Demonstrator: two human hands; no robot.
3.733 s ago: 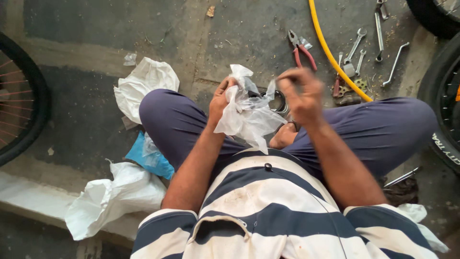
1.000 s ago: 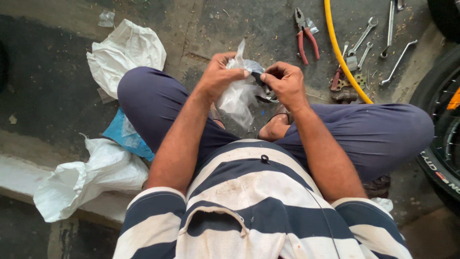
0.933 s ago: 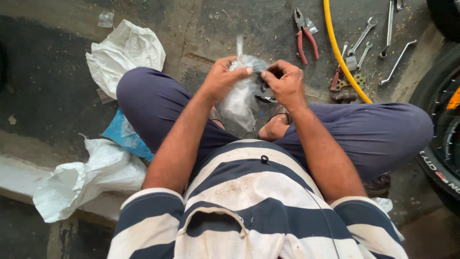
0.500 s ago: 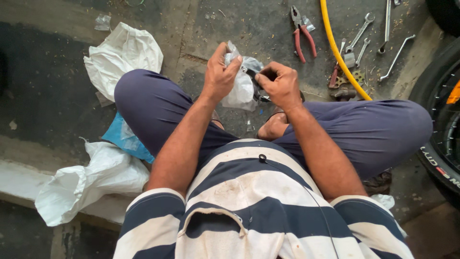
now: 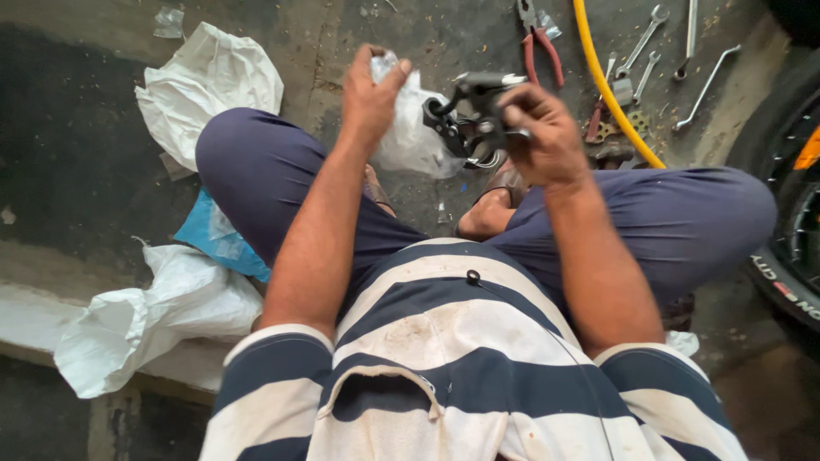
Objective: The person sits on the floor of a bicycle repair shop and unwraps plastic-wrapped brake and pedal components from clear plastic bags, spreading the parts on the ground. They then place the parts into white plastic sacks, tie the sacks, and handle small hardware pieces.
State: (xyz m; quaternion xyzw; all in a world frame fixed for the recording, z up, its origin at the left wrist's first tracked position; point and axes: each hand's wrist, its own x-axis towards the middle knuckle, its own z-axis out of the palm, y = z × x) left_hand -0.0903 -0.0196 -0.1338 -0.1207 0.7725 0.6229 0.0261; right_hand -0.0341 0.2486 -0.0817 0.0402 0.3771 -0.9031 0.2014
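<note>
Two hands work above the person's crossed legs, each holding its own thing. The left hand (image 5: 369, 92) has its grip closed on a crumpled clear plastic bag (image 5: 413, 135), pinching it near the top so the rest hangs slack. The right hand (image 5: 540, 135) has its grip wrapped round a black metal part (image 5: 468, 115) with a shiny curved piece at its lower end. The part sits just beside the bag, to its right, and looks wholly clear of the plastic, so the unwrapping seems done; bag and part are both held, neither set down. On the floor beyond the part lie red-handled pliers (image 5: 538, 41), a yellow hose (image 5: 608, 85) and several spanners (image 5: 642, 43). Left of the bag lie white sacks (image 5: 209, 81).
</note>
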